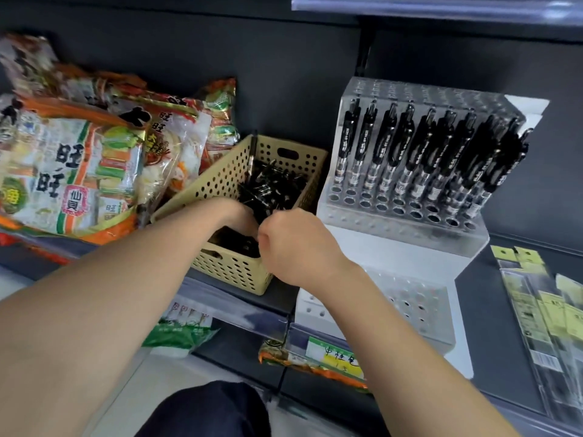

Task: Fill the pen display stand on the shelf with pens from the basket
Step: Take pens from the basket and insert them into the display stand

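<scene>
A beige perforated basket [233,269] sits on the dark shelf and holds a heap of black pens [274,187]. My left hand [241,214] reaches into the basket; its fingers are buried among the pens and hidden behind my right hand. My right hand [293,244] hovers over the basket's near right corner with fingers curled, and seems to pinch a pen at the fingertips. To the right stands the clear stepped pen display stand [394,230]. A row of black pens [410,152] fills its back tier, while the holes in front of them and on the lower step [410,305] are bare.
Large snack bags [79,152] lean against the basket's left side. Flat packaged items [552,326] lie on the shelf at the right. A shelf edge [441,4] runs overhead. A price label [337,354] and more snack bags sit below the shelf's front edge.
</scene>
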`<action>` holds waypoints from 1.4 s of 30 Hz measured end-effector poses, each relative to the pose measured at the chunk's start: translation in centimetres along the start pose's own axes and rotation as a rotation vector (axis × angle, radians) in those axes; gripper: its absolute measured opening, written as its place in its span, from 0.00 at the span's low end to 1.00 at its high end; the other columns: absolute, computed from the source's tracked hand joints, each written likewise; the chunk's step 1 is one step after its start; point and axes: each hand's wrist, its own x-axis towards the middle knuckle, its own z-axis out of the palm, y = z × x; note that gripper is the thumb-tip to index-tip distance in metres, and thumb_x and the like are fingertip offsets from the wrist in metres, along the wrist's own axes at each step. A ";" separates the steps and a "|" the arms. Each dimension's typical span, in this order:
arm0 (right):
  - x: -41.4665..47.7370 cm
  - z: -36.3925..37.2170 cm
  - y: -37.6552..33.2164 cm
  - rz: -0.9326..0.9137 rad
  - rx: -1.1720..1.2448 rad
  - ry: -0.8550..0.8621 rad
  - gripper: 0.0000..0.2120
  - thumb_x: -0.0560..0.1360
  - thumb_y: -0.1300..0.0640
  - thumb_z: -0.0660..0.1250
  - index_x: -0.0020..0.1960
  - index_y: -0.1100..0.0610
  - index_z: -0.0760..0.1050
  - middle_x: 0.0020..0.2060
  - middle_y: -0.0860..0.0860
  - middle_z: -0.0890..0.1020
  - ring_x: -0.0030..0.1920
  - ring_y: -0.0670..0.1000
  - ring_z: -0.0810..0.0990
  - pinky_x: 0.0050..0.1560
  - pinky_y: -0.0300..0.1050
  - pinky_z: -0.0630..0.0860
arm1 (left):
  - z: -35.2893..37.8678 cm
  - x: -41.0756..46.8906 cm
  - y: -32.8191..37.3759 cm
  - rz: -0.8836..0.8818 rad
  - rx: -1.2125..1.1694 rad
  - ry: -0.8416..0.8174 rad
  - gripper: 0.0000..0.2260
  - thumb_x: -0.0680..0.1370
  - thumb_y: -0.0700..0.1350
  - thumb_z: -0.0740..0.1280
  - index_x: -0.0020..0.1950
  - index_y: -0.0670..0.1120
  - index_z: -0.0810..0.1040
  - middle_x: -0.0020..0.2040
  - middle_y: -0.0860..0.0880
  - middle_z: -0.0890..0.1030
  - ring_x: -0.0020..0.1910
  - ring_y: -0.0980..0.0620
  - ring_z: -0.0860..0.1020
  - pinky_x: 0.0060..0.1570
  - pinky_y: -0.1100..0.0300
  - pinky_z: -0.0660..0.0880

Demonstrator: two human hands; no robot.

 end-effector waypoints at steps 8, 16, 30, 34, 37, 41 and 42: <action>-0.1 -0.2 0.3 0.009 0.049 -0.029 0.11 0.76 0.58 0.58 0.41 0.59 0.77 0.41 0.57 0.79 0.41 0.58 0.75 0.38 0.45 0.67 | 0.5 1.8 0.3 -0.047 -0.320 -0.005 0.17 0.81 0.39 0.57 0.69 0.37 0.66 0.63 0.38 0.72 0.55 0.42 0.72 0.50 0.51 0.71; -0.3 -0.2 0.3 0.030 0.128 -0.024 0.13 0.75 0.60 0.59 0.32 0.54 0.71 0.31 0.51 0.72 0.38 0.56 0.72 0.38 0.44 0.69 | -0.5 1.7 -1.9 -0.081 -0.685 0.069 0.04 0.73 0.34 0.67 0.47 0.37 0.76 0.56 0.36 0.78 0.54 0.40 0.78 0.54 0.52 0.76; -0.5 -0.3 0.7 0.031 0.217 -0.005 0.12 0.76 0.58 0.60 0.38 0.55 0.80 0.38 0.51 0.80 0.41 0.55 0.77 0.44 0.50 0.77 | -2.2 -0.1 -4.4 0.016 -0.851 0.116 0.02 0.77 0.34 0.64 0.48 0.38 0.72 0.35 0.41 0.78 0.26 0.48 0.77 0.23 0.61 0.73; -0.3 -0.2 0.8 0.027 0.212 0.000 0.12 0.76 0.58 0.60 0.38 0.56 0.79 0.37 0.51 0.80 0.40 0.54 0.77 0.43 0.50 0.76 | -2.6 -0.9 -4.7 0.050 -0.973 0.073 0.05 0.78 0.37 0.63 0.50 0.37 0.76 0.33 0.42 0.76 0.26 0.48 0.73 0.24 0.62 0.73; -0.2 0.0 0.7 0.036 0.207 0.009 0.12 0.77 0.57 0.59 0.41 0.57 0.81 0.38 0.51 0.81 0.41 0.54 0.78 0.44 0.50 0.77 | -2.4 -0.9 -4.8 0.098 -1.063 0.155 0.10 0.73 0.37 0.69 0.53 0.40 0.75 0.41 0.42 0.80 0.37 0.47 0.78 0.37 0.56 0.77; -0.3 -0.1 0.6 0.043 0.207 0.003 0.12 0.77 0.58 0.59 0.44 0.55 0.82 0.40 0.50 0.83 0.43 0.53 0.79 0.45 0.50 0.78 | -1.8 -0.6 -4.4 0.138 -1.113 0.275 0.24 0.66 0.38 0.75 0.58 0.47 0.72 0.63 0.48 0.73 0.62 0.47 0.71 0.65 0.43 0.66; -0.3 -0.1 0.6 0.044 0.212 0.004 0.12 0.77 0.58 0.60 0.45 0.55 0.82 0.41 0.50 0.83 0.44 0.53 0.79 0.46 0.50 0.78 | -1.7 -0.4 -4.3 0.160 -1.147 0.287 0.23 0.69 0.37 0.74 0.60 0.48 0.71 0.63 0.50 0.71 0.61 0.49 0.70 0.65 0.46 0.66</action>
